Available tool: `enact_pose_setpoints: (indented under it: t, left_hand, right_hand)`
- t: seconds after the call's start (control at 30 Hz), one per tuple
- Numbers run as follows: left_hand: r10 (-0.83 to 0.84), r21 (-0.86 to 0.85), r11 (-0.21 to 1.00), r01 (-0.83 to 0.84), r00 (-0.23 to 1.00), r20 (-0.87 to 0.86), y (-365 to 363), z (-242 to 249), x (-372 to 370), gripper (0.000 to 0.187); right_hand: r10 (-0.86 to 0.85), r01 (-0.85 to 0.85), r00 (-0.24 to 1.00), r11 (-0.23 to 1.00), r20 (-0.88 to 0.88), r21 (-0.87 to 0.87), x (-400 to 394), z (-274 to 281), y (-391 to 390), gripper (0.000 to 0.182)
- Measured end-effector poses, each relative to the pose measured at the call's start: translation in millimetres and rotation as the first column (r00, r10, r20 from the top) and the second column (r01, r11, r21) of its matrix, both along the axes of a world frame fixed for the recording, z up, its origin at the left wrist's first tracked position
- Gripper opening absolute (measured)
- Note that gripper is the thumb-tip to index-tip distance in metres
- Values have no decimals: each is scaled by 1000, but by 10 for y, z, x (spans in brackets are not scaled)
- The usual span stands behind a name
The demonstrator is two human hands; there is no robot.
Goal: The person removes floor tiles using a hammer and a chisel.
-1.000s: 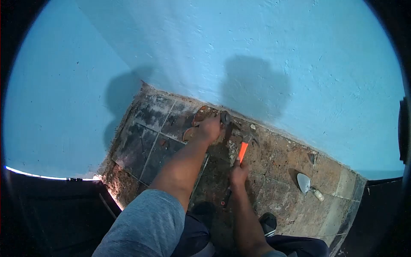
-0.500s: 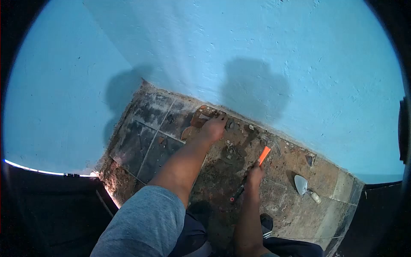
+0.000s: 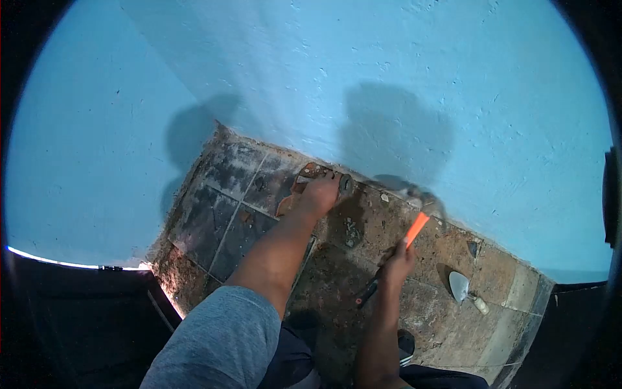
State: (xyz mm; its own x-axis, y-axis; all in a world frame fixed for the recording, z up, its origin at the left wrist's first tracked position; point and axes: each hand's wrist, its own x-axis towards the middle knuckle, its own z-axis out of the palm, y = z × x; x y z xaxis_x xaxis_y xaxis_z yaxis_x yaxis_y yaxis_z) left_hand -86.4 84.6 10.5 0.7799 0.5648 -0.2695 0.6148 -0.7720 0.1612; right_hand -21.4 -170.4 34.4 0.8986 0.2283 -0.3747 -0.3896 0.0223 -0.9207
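My left hand (image 3: pixel 321 194) is down at the wall's foot, by broken reddish tile pieces (image 3: pixel 285 205). Its fingers are bent on something I cannot make out, with a dark rounded piece (image 3: pixel 345 185) at its right side. In my right hand (image 3: pixel 396 261) is a hammer (image 3: pixel 418 228) with an orange upper handle and dark grip. The hammer's head is blurred, near the bottom of the wall. Loose rubble (image 3: pixel 351 232) lies on the bare ground between my hands.
A trowel (image 3: pixel 459 286) with a pale handle lies at the right on worn tiles. Dark tiles (image 3: pixel 204 214) cover the left corner. Blue walls (image 3: pixel 291 78) rise behind and left. My shoe (image 3: pixel 405 343) shows at the bottom.
My right hand and the hammer have moved up and to the right, nearer the wall. My left hand stays almost where it was.
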Motion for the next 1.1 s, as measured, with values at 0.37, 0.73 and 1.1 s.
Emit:
enact_pose_setpoints:
  t: [0.37, 0.73, 1.1]
  left_hand:
    - [-83, 93, 994, 63, 968, 236, 136, -353, -88, 39]
    - [-134, 65, 990, 124, 975, 177, 81, -202, -85, 43]
    - [-142, -17, 989, 144, 987, 78, 35, -100, 34, 60]
  right_hand:
    - [-504, 433, 797, 861, 332, 266, -219, 223, 535, 34]
    - [272, -283, 959, 922, -78, -263, -525, -499, 273, 35]
    - [73, -97, 984, 985, -163, -141, -219, -600, 48, 29]
